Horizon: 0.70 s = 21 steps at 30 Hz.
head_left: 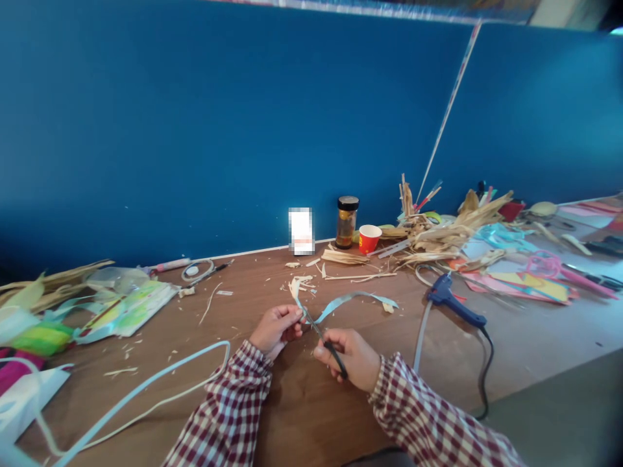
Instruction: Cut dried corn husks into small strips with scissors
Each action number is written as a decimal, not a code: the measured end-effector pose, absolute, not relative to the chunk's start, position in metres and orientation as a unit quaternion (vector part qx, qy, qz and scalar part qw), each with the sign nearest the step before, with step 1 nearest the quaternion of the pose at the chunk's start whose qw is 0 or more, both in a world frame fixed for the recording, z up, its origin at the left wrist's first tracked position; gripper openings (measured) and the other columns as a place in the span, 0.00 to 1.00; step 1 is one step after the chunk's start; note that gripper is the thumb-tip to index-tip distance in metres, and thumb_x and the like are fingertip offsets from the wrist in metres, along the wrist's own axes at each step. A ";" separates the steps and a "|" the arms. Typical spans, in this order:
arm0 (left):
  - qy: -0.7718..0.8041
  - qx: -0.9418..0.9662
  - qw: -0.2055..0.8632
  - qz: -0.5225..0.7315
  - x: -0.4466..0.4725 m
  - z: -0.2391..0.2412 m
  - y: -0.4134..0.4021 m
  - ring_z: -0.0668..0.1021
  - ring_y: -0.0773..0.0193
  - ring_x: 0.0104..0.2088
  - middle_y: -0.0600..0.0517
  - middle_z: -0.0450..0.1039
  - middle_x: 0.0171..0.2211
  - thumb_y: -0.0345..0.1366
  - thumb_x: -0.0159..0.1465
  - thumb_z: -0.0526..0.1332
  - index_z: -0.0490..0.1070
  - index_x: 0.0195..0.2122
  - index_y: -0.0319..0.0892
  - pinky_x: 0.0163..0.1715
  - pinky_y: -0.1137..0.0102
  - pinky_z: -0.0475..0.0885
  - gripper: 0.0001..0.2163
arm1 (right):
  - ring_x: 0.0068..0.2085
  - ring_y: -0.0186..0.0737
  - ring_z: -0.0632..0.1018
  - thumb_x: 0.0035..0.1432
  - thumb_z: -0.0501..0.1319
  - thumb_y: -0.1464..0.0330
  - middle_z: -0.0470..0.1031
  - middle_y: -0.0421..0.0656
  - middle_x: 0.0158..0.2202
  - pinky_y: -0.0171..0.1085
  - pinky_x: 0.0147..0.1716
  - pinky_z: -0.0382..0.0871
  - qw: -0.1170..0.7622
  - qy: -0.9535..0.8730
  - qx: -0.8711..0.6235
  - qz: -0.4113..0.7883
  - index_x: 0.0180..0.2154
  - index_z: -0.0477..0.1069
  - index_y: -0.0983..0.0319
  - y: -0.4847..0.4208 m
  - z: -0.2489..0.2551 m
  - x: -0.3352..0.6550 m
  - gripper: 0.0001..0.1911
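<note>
My left hand (276, 329) is closed, pinching a pale blue flat strip (350, 298) that curves up and off to the right over the brown table (302, 415). My right hand (351, 358) is closed round the black handles of small scissors (327, 340), whose blades point up-left and meet the strip right beside my left fingers. Both wrists wear red-and-white checked sleeves.
A blue glue gun (455, 305) with a black cord lies to the right. A long pale blue strip loop (146, 389) lies at left. A red paper cup (368, 238), a dark-lidded jar (346, 222), dry husk scraps (448, 233) and coloured paper (117, 311) line the blue partition.
</note>
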<state>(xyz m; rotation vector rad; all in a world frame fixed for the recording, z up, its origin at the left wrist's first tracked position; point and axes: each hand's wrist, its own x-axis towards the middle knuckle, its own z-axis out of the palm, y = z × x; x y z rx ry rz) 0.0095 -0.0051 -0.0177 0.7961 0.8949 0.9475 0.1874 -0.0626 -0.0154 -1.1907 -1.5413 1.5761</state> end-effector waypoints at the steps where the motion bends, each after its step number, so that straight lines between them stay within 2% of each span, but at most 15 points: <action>1: 0.408 0.360 0.721 0.430 0.010 -0.018 -0.005 0.70 0.76 0.17 0.53 0.71 0.20 0.35 0.46 0.69 0.72 0.26 0.35 0.19 0.80 0.69 0.10 | 0.15 0.26 0.63 0.50 0.59 0.55 0.62 0.33 0.15 0.26 0.13 0.56 0.315 -0.590 -0.453 0.589 0.29 0.64 0.63 -0.063 -0.016 0.188 0.16; 4: 0.409 0.358 0.721 0.430 0.010 -0.018 -0.006 0.70 0.76 0.17 0.54 0.70 0.20 0.36 0.46 0.69 0.73 0.27 0.34 0.19 0.79 0.69 0.11 | 0.16 0.26 0.63 0.50 0.59 0.57 0.62 0.33 0.15 0.26 0.14 0.56 0.320 -0.596 -0.452 0.581 0.29 0.64 0.63 -0.064 -0.017 0.186 0.15; 10: 0.416 0.368 0.715 0.425 0.011 -0.018 -0.006 0.71 0.75 0.17 0.53 0.71 0.21 0.37 0.46 0.69 0.72 0.25 0.35 0.19 0.79 0.69 0.11 | 0.18 0.27 0.66 0.48 0.61 0.58 0.64 0.33 0.18 0.28 0.17 0.62 0.315 -0.554 -0.432 0.638 0.31 0.62 0.62 -0.066 -0.019 0.182 0.16; 17: 0.411 0.369 0.709 0.439 0.014 -0.017 -0.009 0.71 0.75 0.17 0.54 0.71 0.20 0.38 0.45 0.69 0.72 0.25 0.35 0.20 0.79 0.69 0.12 | 0.18 0.26 0.60 0.50 0.61 0.60 0.59 0.32 0.16 0.26 0.15 0.52 0.335 -0.629 -0.459 0.530 0.27 0.64 0.63 -0.067 -0.016 0.185 0.12; 21: 0.414 0.364 0.709 0.440 0.014 -0.018 -0.008 0.70 0.76 0.17 0.54 0.70 0.20 0.38 0.44 0.70 0.71 0.25 0.34 0.20 0.79 0.70 0.13 | 0.17 0.27 0.61 0.50 0.61 0.60 0.60 0.33 0.16 0.27 0.16 0.53 0.331 -0.636 -0.465 0.519 0.28 0.64 0.62 -0.067 -0.017 0.184 0.12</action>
